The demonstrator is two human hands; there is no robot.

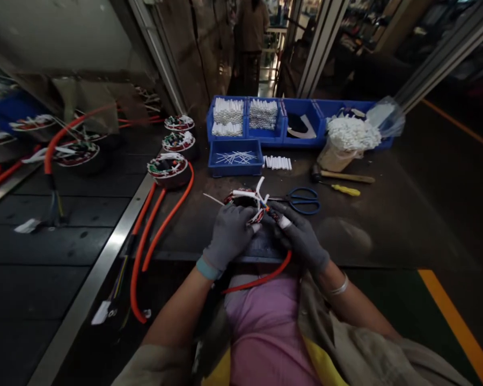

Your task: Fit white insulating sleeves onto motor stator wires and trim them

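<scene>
My left hand (229, 236), in a grey glove, is closed on the near rim of a round wound stator (243, 199) with white ties, lying on the dark table edge in front of me. My right hand (300, 236), also in a grey glove, pinches the stator's bundled wires (274, 214) where a white sleeve shows. An orange cable (261, 279) runs from that bundle down over my lap. White tie ends stick up from the stator between my hands.
Blue-handled scissors (306, 200) lie just beyond my right hand, with a hammer (342, 176) and a yellow screwdriver (344, 189) behind. Blue bins (265, 115) hold white sleeves. Several stators (168, 166) with orange cables sit on the left. A person (250, 37) stands at the back.
</scene>
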